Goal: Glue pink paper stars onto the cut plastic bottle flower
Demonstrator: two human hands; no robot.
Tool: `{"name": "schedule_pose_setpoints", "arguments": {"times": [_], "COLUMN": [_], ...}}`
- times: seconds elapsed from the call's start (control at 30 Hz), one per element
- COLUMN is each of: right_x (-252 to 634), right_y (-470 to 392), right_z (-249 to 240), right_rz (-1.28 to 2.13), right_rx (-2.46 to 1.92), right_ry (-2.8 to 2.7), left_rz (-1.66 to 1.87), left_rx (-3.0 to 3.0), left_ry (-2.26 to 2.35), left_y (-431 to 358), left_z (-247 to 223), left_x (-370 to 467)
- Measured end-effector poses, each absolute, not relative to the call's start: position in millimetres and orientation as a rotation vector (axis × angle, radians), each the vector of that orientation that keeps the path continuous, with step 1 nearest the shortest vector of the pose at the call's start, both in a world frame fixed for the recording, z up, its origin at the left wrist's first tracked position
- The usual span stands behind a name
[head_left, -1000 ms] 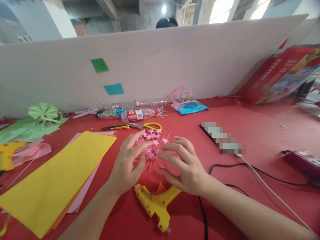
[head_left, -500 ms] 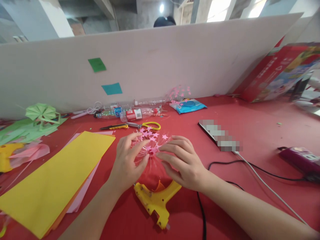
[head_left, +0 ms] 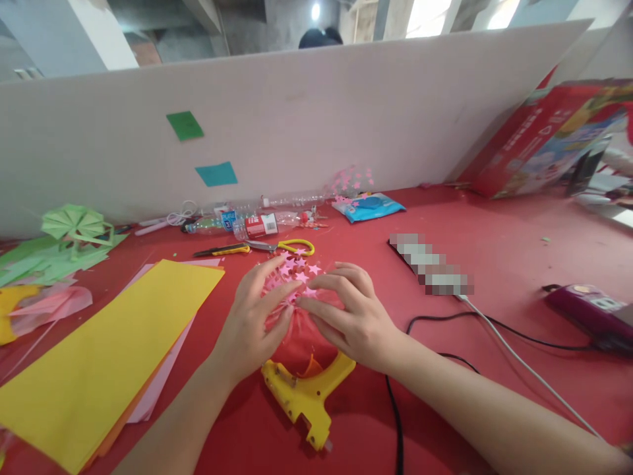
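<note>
At left, yellow paper (head_left: 128, 356) is laid on the red table (head_left: 504, 244). The left hand (head_left: 250, 320) is curved, thumb and fingers spread, beside a star-dotted plastic piece (head_left: 301, 277). This piece is framed between both hands, with a glue gun (head_left: 306, 394) placed nearer. The right hand (head_left: 359, 320) is bent inward; whether anything is pinched by either cannot be told.
</note>
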State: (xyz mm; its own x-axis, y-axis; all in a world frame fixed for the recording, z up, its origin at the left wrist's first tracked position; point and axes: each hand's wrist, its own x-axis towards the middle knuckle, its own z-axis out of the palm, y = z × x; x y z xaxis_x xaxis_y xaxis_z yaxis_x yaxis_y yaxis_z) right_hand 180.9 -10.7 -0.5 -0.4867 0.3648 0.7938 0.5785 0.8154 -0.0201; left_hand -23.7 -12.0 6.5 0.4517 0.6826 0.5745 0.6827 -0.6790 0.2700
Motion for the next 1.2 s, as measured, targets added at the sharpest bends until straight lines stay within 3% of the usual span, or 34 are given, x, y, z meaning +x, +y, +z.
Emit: {"name": "schedule_pose_setpoints", "arguments": {"times": [1.2], "right_x": [174.3], "right_y": [-10.0], "right_z": [0.9], "right_rz": [-0.475], "right_rx": [-0.626], "right_ry": [-2.174], "left_rz": [-1.134], "left_rx": [-2.569], "left_ry": [-1.298], "left_y": [-8.7], "left_z": [-0.1], "left_x": [-19.1]}}
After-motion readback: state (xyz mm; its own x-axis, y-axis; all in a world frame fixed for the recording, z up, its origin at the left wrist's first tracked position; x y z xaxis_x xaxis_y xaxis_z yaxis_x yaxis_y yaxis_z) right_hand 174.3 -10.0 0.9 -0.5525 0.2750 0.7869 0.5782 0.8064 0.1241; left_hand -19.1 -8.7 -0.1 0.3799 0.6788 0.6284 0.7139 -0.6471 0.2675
